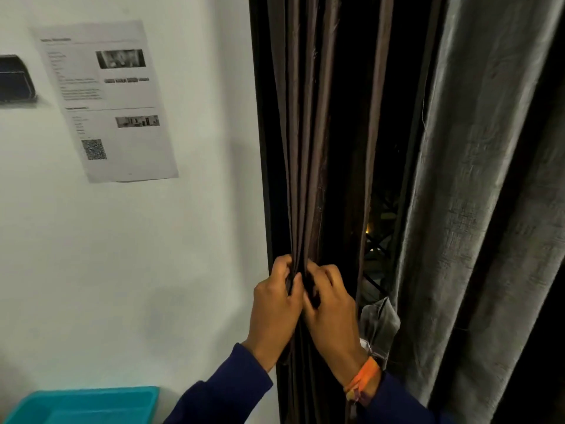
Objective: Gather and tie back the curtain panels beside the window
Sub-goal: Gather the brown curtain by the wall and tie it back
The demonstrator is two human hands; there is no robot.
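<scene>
Nothing here can be read. The paper sheet (pixel 105 101) taped on the wall to the left carries printed lines, small photos and a QR code (pixel 94 149), all too blurred to make out.

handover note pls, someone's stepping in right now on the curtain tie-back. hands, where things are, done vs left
Left hand: fingers curled round the bunched folds of the brown curtain, from its left side.
Right hand: gripping the same bunch from the right, touching the left hand; orange wristband on that wrist.
Brown curtain: gathered into a narrow bundle against the window frame's left edge, next to the white wall.
Grey curtain: hanging loose to the right, ungathered. A grey fabric piece sits behind the right wrist; cannot tell if it is a tie.
Done: brown panel gathered.
Left: no tie visible round it yet; grey panel untouched.
</scene>
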